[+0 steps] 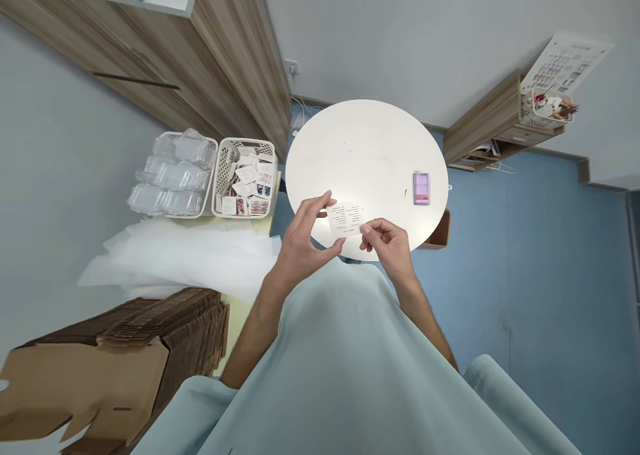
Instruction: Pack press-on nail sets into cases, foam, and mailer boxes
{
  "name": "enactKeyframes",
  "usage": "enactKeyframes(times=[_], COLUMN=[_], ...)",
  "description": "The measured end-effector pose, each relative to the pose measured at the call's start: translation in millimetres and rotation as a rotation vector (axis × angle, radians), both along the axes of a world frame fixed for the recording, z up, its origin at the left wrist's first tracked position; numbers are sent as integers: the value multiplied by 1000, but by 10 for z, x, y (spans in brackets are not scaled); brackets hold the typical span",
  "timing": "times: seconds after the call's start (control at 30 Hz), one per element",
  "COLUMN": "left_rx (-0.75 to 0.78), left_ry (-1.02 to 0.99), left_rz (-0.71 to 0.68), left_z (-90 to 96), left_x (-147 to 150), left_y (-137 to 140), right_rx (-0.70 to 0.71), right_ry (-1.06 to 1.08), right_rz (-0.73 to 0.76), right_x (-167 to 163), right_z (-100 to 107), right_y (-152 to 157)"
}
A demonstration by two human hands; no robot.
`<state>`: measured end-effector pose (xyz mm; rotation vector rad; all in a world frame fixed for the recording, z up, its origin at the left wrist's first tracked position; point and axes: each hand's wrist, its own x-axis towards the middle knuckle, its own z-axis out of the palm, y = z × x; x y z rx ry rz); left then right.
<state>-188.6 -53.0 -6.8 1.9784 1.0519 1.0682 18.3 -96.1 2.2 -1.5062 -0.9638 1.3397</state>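
Observation:
A small white card (345, 219) with lines of printed text is up in front of me, over the near part of the round white table (370, 142). My right hand (393, 245) pinches its lower right corner between thumb and finger. Around the card's left side, my left hand (304, 242) is open, thumb and fingers spread apart. Whether its fingers touch the card's left edge I cannot tell. A phone-like object with a blurred purple face (421, 188) lies on the table's right side.
To the left, one white basket (219, 202) holds small printed packets, and another contains clear plastic boxes (175, 172). White foam sheets (195, 252) and flattened cardboard boxes (90, 382) lie nearer. Wooden cabinets (225, 48) stand behind; a brown bin (440, 234) sits below the table's right edge.

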Motion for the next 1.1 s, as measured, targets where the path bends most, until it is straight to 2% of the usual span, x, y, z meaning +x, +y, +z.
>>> enactKeyframes(times=[0.07, 0.17, 0.3, 0.4, 0.5, 0.6, 0.77, 0.87, 0.97, 1.1], left_rx=[-6, -38, -140, -245, -383, -523, -645, -757, -884, -1091], left_ry=[-3, -2, -8, -29, -84, -149, -216, -306, -405, -603], left_rz=[-5, 0, -10, -20, -29, -12, 70, 64, 20, -193], left_z=[-11, -32, -43, -37, -36, -60, -167, -241, -291, -319], left_x=[-14, -40, -77, -97, -104, -97, -77, -84, -113, -134], left_y=[14, 33, 34, 21, 11, 9, 7, 1, 0, 10], right_rx=[40, 221, 475, 567, 618, 565, 209, 64, 26, 59], right_ry=[-77, -289, -559, -701, -710, -570, -251, -133, -60, 10], right_rz=[-15, -12, 154, 182, 129, 44, -38, -29, 1, 89], right_x=[-9, 9, 90, 133, 129, 95, 78, 106, 139, 168], right_z=[-9, -36, -121, -200, -221, -180, -177, -212, -202, -159], right_y=[-16, -40, -55, -60, -66, -49, 78, 158, 200, 222])
